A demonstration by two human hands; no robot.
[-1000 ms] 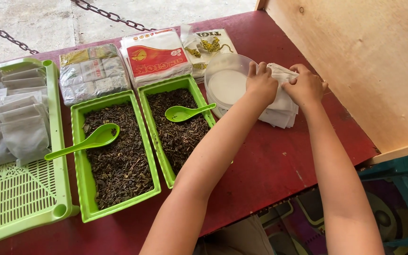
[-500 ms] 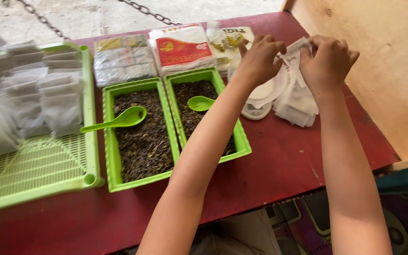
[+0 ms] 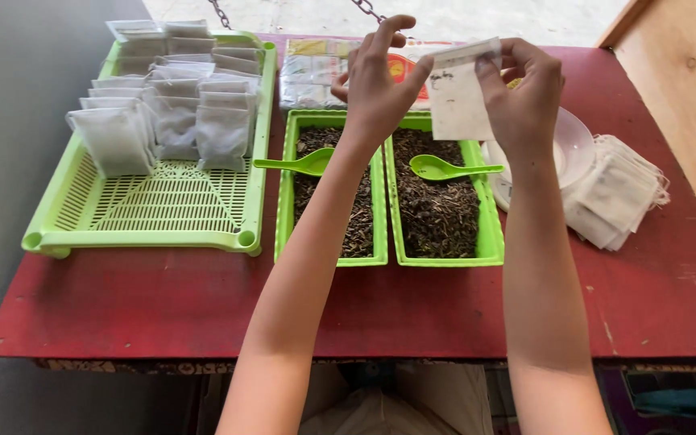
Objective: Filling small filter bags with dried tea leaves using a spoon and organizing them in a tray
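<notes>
Head view looks down at your two hands, raised above a red table [image 3: 163, 298]. Your left hand [image 3: 376, 89] and right hand [image 3: 525, 101] hold one empty white filter bag [image 3: 457, 93] between them, up in the air over the far end of the trays. On the left, thumb and fingers pinch the bag's left edge, with the forefinger lifted clear. On the right, the fingers curl narrowly around its right edge.

Below your wrists sit two small green trays side by side, the left tray [image 3: 286, 201] and the right tray [image 3: 489, 234], each filled with dark loose tea. Two green spoons lie in them, one spoon [image 3: 300, 164] in the left and another spoon [image 3: 445, 168] in the right.

To the left stands one large green slatted basket [image 3: 163, 209], holding filled white bags [image 3: 171, 105] in rows at its far end; more than ten, though I cannot count them exactly. Right of the trays rests one clear round dish [image 3: 577, 145], touching a stack of empty bags [image 3: 618, 197]. Several sealed packets [image 3: 312, 72] lie behind the trays.
</notes>
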